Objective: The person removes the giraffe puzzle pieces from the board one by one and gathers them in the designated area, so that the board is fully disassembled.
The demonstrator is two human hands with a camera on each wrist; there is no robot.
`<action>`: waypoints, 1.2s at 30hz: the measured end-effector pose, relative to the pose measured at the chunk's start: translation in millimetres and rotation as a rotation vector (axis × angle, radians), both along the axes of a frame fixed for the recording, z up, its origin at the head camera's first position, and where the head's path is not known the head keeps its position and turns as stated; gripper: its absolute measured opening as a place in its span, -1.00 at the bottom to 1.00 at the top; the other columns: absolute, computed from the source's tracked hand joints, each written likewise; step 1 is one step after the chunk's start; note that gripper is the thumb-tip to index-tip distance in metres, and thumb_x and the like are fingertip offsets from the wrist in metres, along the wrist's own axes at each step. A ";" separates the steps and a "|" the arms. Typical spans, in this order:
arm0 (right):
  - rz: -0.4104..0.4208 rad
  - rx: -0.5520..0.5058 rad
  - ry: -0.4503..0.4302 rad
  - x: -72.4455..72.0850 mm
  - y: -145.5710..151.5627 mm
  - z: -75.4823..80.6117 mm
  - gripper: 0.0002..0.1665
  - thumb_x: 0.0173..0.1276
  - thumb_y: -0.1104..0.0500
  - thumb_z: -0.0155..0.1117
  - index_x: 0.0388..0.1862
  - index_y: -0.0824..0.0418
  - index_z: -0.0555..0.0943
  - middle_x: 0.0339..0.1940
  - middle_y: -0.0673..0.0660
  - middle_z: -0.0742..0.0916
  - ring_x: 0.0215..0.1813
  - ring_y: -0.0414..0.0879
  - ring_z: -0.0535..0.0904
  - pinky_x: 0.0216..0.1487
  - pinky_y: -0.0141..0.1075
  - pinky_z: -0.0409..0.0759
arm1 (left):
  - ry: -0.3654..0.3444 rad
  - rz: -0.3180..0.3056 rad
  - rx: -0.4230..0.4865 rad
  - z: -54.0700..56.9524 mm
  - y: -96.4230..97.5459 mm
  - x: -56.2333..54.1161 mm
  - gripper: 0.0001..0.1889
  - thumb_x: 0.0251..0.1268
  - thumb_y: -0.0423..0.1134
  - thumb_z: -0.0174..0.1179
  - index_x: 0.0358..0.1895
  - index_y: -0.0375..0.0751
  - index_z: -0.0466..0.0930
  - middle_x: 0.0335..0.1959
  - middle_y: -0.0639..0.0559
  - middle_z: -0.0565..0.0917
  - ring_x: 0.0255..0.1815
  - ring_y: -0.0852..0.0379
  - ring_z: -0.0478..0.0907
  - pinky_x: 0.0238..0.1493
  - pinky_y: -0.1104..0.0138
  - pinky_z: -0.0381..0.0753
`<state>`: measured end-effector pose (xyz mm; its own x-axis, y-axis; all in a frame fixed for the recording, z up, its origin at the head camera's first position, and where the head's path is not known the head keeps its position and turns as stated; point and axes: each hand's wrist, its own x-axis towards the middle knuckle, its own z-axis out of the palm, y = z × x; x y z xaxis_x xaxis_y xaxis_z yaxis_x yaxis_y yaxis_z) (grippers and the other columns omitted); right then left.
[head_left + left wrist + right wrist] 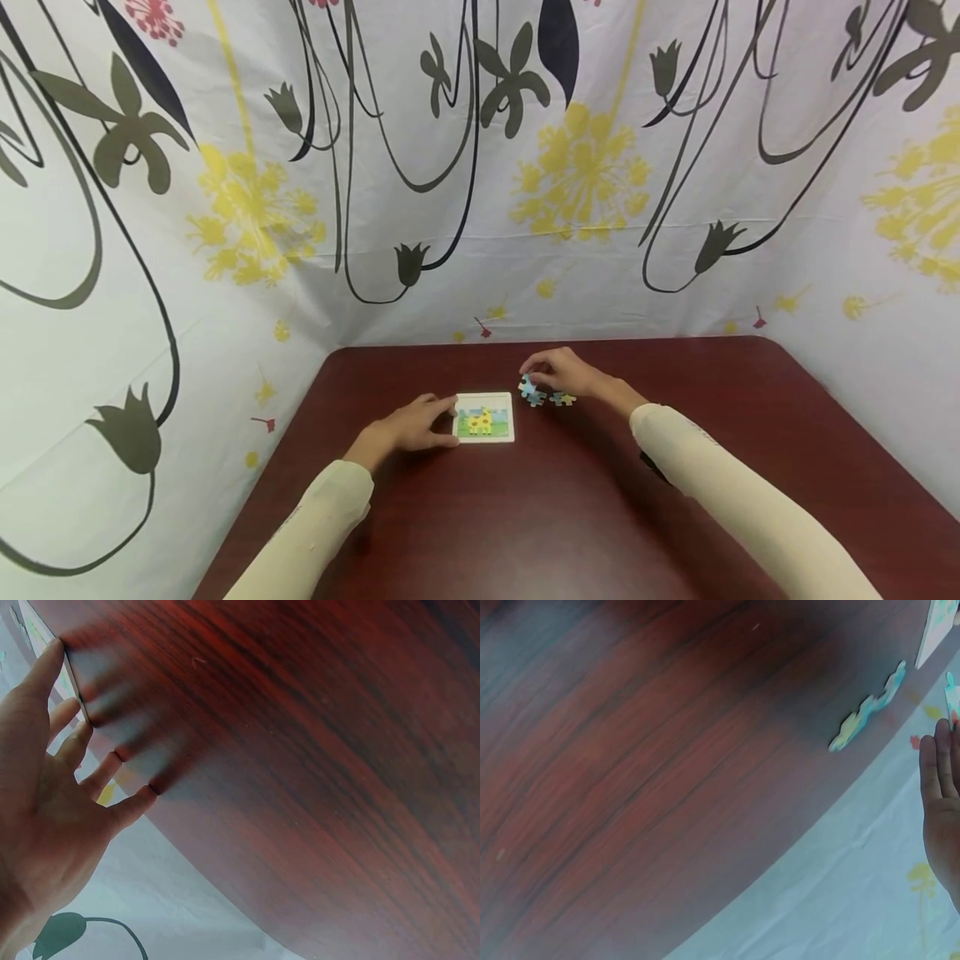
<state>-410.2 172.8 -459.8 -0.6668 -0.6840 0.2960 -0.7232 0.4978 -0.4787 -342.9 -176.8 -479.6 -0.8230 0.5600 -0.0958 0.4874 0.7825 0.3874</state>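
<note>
A white-framed jigsaw puzzle board (pixel 483 438) lies on the table, showing a yellow giraffe on green and blue. My left hand (pixel 411 423) rests at its left side, fingers spread, with the thumb near the lower left corner; in the left wrist view, fingertips meet the board's edge. To the right of the board, my right hand (pixel 564 372) pinches a light blue puzzle piece (pixel 527 386) raised off the table. Part of that piece (pixel 953 701) shows at the fingertips in the right wrist view. Beneath the hand lie a blue piece (pixel 536 400) and blue-and-yellow pieces (pixel 564 400).
The dark red wood-grain table (pixel 517 517) has rounded far corners. Behind and beside it hangs a white cloth (pixel 480 200) with a flower print, meeting the table's far edge.
</note>
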 end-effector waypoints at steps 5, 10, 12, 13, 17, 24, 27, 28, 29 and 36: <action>-0.028 0.018 0.027 -1.5 18.9 4.1 -0.76 0.50 0.34 0.30 0.08 0.26 0.75 -0.04 0.14 0.82 -0.11 -0.08 0.78 -0.13 -0.25 0.70 | 0.003 -0.003 0.008 1.2 -3.1 1.0 -0.24 0.42 0.15 0.31 0.57 -0.05 0.32 0.38 0.01 0.46 0.59 -0.17 0.17 0.38 -0.15 0.38; -0.059 0.039 0.032 -1.9 40.6 4.8 -0.76 0.50 0.34 0.30 0.07 0.22 0.77 -0.09 0.12 0.83 -0.15 -0.08 0.78 -0.20 -0.28 0.67 | -0.003 0.005 0.011 0.8 -4.9 1.3 -0.26 0.42 0.15 0.32 0.55 -0.05 0.34 0.41 -0.02 0.44 0.60 -0.18 0.17 0.36 -0.18 0.38; -0.067 0.048 0.028 -1.3 49.2 4.8 -0.76 0.50 0.34 0.30 0.06 0.22 0.77 -0.11 0.12 0.83 -0.18 -0.07 0.78 -0.25 -0.29 0.65 | -0.003 0.011 0.002 0.4 -5.2 1.0 -0.27 0.41 0.16 0.32 0.54 -0.02 0.36 0.42 -0.02 0.42 0.60 -0.16 0.17 0.37 -0.18 0.38; -0.072 0.050 0.030 -1.1 53.7 4.2 -0.76 0.50 0.35 0.30 0.06 0.22 0.77 -0.13 0.13 0.84 -0.20 -0.04 0.78 -0.28 -0.30 0.62 | 0.000 0.012 0.005 0.2 -5.2 0.8 -0.29 0.41 0.16 0.32 0.52 -0.02 0.38 0.43 -0.02 0.43 0.59 -0.16 0.17 0.36 -0.19 0.38; -0.080 0.066 0.045 0.8 71.0 0.9 -0.77 0.47 0.39 0.31 0.03 0.29 0.78 -0.17 0.15 0.84 -0.25 0.04 0.77 -0.36 -0.32 0.57 | 0.000 0.012 0.006 -0.6 -4.2 0.2 -0.35 0.41 0.16 0.33 0.45 0.00 0.44 0.46 -0.06 0.41 0.59 -0.18 0.17 0.36 -0.20 0.38; -0.116 0.106 0.005 5.7 93.9 -6.5 -0.76 0.48 0.38 0.30 0.05 0.33 0.77 -0.15 0.15 0.84 -0.25 -0.03 0.76 -0.34 -0.34 0.54 | 0.000 0.014 -0.011 -3.4 -2.8 -0.1 -0.37 0.41 0.17 0.32 0.44 0.04 0.44 0.45 -0.05 0.41 0.59 -0.16 0.17 0.37 -0.17 0.38; -0.130 0.115 -0.019 8.6 100.2 -9.8 -0.76 0.48 0.39 0.29 0.05 0.32 0.77 -0.12 0.18 0.83 -0.23 -0.04 0.75 -0.34 -0.32 0.55 | 0.003 0.013 -0.017 -4.4 -2.5 -0.5 -0.34 0.41 0.18 0.31 0.48 0.05 0.42 0.43 -0.02 0.43 0.59 -0.13 0.18 0.37 -0.14 0.39; -0.137 0.118 -0.025 9.4 101.7 -11.1 -0.76 0.48 0.39 0.29 0.06 0.32 0.77 -0.10 0.19 0.83 -0.22 -0.03 0.75 -0.32 -0.32 0.57 | 0.003 0.014 -0.016 -4.5 -2.4 -0.7 -0.33 0.41 0.18 0.31 0.49 0.05 0.41 0.42 -0.02 0.43 0.59 -0.12 0.19 0.37 -0.14 0.40; -0.143 0.119 -0.031 10.1 103.0 -12.4 -0.75 0.49 0.39 0.28 0.06 0.32 0.77 -0.09 0.20 0.83 -0.20 -0.02 0.76 -0.30 -0.31 0.58 | 0.005 0.014 -0.015 -4.4 -2.2 -0.9 -0.33 0.41 0.19 0.31 0.49 0.05 0.41 0.41 -0.01 0.44 0.58 -0.11 0.19 0.36 -0.13 0.40; -0.178 0.139 -0.016 11.6 106.3 -21.3 -0.76 0.50 0.38 0.27 0.04 0.28 0.78 -0.02 0.20 0.81 -0.13 0.02 0.75 -0.19 -0.23 0.65 | 0.009 0.010 -0.011 -1.5 -0.9 -0.6 -0.32 0.41 0.18 0.32 0.49 0.04 0.41 0.43 -0.02 0.43 0.57 -0.10 0.20 0.35 -0.12 0.41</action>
